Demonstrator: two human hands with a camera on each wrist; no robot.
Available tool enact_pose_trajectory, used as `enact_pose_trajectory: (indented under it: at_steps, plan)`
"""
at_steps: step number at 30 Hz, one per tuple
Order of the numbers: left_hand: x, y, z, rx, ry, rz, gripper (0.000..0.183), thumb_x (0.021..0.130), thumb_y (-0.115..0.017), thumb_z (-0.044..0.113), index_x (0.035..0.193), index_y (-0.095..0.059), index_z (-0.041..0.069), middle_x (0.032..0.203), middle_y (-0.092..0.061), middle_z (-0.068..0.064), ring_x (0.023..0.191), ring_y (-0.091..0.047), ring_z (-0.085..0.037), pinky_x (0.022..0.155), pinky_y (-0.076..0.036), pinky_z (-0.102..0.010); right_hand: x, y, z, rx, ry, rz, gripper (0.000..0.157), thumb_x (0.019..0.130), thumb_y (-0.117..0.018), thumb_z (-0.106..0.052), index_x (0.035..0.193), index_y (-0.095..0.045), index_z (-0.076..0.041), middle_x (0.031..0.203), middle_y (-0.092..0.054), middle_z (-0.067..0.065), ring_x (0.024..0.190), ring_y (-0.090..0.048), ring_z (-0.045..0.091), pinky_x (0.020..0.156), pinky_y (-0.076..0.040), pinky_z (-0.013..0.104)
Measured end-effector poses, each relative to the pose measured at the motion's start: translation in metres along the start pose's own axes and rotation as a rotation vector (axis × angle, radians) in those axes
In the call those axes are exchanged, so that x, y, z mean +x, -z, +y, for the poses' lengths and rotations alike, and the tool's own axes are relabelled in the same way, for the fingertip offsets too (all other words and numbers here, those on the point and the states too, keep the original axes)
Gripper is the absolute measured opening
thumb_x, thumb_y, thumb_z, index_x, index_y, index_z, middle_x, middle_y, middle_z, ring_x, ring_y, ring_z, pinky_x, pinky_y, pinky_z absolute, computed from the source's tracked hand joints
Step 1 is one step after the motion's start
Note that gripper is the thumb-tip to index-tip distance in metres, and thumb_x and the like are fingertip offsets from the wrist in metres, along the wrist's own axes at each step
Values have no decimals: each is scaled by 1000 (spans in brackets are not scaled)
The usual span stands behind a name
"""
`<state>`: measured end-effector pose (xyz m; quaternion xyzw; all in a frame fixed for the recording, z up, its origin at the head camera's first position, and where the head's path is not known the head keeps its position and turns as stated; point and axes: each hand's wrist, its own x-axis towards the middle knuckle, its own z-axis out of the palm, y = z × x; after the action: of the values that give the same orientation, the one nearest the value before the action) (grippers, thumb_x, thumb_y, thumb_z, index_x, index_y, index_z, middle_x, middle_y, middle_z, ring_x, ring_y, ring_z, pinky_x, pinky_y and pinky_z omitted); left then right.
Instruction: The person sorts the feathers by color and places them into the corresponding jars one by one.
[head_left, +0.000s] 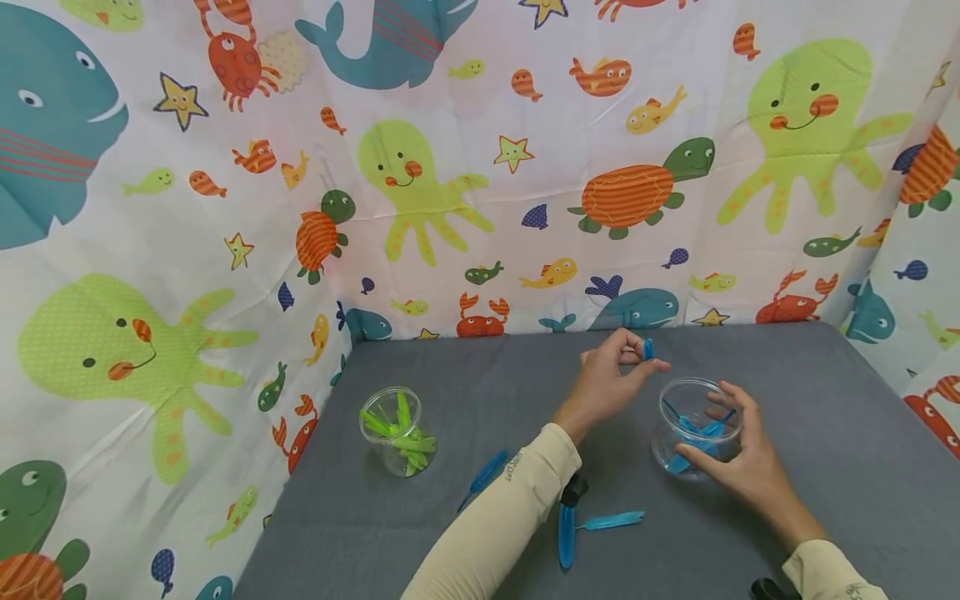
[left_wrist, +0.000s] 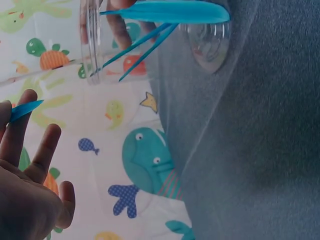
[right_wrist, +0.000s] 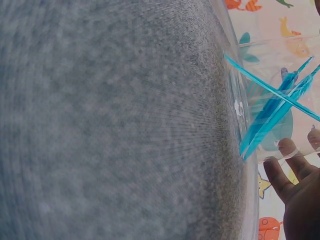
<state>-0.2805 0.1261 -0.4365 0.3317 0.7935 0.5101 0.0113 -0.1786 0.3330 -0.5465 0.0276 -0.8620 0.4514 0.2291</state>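
Note:
My left hand point(head_left: 606, 382) pinches a small blue feather point(head_left: 648, 348) between thumb and finger, up and to the left of a clear jar point(head_left: 660, 442). In the left wrist view this feather point(left_wrist: 25, 110) pokes out past the fingertips. My right hand point(head_left: 750, 462) grips the jar from its right side, thumb at the front and fingers round the back. Several blue feathers point(right_wrist: 280, 112) lean crosswise inside the jar, their thin ends pointing up towards the rim. Part of the right hand point(right_wrist: 302, 192) shows behind the clear wall in the right wrist view.
A second clear jar point(head_left: 375, 437) with green feathers point(head_left: 408, 433) stands on the left of the grey table point(head_left: 315, 533). Loose blue feathers point(head_left: 566, 537) lie near my left forearm, another pair point(head_left: 489, 473) partly beyond it. A sea-animal cloth point(head_left: 465, 283) hangs round the table.

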Motion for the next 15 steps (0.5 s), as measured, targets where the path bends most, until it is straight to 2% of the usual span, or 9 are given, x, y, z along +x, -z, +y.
enact_pose_trajectory:
  at_steps: [2,9,15]
  plan:
    - [1,-4,0,26,-5,-14,14,103,-59,35,106,-54,23,108,-77,18,123,-55,11,119,-24,-40,0,0,-1,19,-5,-6,119,74,-92,-12,162,-13,-25,149,-45,25,116,-37,-23,95,-36,76]
    - [2,-16,-1,77,-14,-99,12,102,-60,31,109,-54,23,111,-76,18,121,-56,11,102,-26,-28,0,0,0,28,-8,-17,119,74,-92,-12,162,-12,-22,149,-43,28,114,-35,-24,93,-35,81]
    - [0,-24,0,131,-6,-107,15,100,-62,34,107,-54,24,111,-77,17,110,-62,14,99,-26,-26,1,0,1,26,-6,-17,119,75,-91,-11,162,-12,-21,149,-43,27,114,-36,-24,92,-37,79]
